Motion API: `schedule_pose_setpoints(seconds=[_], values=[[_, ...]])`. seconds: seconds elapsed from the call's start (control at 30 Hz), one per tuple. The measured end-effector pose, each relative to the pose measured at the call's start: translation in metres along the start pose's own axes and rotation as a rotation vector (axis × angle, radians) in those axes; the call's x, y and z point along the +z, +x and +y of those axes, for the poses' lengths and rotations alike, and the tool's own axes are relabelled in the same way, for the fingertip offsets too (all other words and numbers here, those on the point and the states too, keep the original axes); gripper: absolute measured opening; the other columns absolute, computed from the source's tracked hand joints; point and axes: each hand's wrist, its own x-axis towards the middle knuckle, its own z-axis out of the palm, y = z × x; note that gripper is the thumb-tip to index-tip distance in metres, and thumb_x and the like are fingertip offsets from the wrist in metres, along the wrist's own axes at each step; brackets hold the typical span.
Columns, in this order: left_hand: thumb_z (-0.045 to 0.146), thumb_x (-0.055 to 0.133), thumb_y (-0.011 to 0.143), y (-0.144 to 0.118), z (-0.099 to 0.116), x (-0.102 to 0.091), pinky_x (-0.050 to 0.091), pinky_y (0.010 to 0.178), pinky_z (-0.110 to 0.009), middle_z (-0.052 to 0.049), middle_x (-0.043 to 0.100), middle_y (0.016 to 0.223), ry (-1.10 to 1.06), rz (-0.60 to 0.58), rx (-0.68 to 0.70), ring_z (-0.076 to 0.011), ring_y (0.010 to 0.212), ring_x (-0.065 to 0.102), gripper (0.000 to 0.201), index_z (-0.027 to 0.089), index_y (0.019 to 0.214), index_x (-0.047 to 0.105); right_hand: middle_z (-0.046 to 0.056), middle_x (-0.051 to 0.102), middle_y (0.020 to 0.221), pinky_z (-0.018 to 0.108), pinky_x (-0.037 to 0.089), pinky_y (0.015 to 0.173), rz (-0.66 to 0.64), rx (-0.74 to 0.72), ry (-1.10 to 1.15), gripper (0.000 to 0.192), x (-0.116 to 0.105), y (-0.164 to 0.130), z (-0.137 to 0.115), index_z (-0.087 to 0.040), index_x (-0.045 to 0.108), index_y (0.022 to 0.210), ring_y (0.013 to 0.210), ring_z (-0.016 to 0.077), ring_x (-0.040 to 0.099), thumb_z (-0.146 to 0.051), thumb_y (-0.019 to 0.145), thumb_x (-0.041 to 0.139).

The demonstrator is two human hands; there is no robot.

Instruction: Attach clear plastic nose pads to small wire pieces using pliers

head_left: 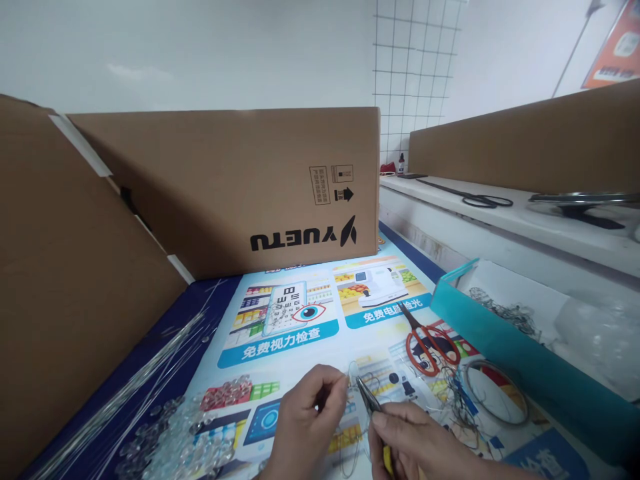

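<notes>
My left hand (307, 423) is closed, thumb and forefinger pinched on a thin wire (353, 367) that bends into a small loop. In my right hand (420, 440) are needle-nose pliers (369, 398) with a yellow grip; their tips point at the wire beside my left fingertips. I cannot tell whether the jaws clamp the wire. A longer strand hangs below, between the two hands. Clear beads (187, 440) lie in a loose pile left of my left hand. Ahead of my right hand rest scissors (433, 347) with red-orange handles.
Long straight wires (145, 373) lie along the left. A wire coil (495, 392) and tangled wire ends (463, 400) sit at right. A teal box (520, 360) holds short wire pieces and clear plastic. Cardboard (225, 193) stands behind; black scissors (480, 199) lie on the ledge.
</notes>
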Motion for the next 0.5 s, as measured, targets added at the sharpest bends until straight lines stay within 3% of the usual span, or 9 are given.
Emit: schedule_pose_setpoints(seconds=[0.13, 0.4, 0.5], values=[[0.032, 0.053, 0.078, -0.001, 0.0028, 0.0021, 0.036, 0.049, -0.018, 0.003, 0.049, 0.056, -0.053, 0.035, -0.006, -0.0092, 0.051, 0.041, 0.021, 0.017, 0.065, 0.056, -0.001, 0.054, 0.054, 0.017, 0.028, 0.044, -0.037, -0.003, -0.037, 0.046, -0.0035, 0.0007, 0.0021, -0.014, 0.053, 0.073, 0.045, 0.0064, 0.046, -0.06, 0.076, 0.049], [0.039, 0.052, 0.079, 0.0015, 0.0078, -0.0006, 0.037, 0.046, -0.017, 0.002, 0.052, 0.06, -0.102, -0.094, -0.098, -0.0091, 0.048, 0.042, 0.023, 0.017, 0.074, 0.059, -0.002, 0.052, 0.047, 0.018, 0.023, 0.039, 0.04, -0.046, -0.225, 0.05, -0.0025, 0.0024, -0.0006, -0.014, 0.051, 0.073, 0.035, 0.0059, 0.037, -0.062, 0.078, 0.042], [0.037, 0.051, 0.08, 0.0023, 0.0063, -0.0019, 0.037, 0.048, -0.018, 0.002, 0.052, 0.06, -0.076, -0.085, -0.083, -0.0098, 0.051, 0.042, 0.023, 0.017, 0.074, 0.059, -0.003, 0.05, 0.046, 0.017, 0.024, 0.037, 0.069, -0.049, -0.265, 0.046, -0.0033, 0.0024, 0.0012, -0.014, 0.05, 0.071, 0.035, 0.0058, 0.037, -0.058, 0.081, 0.041]])
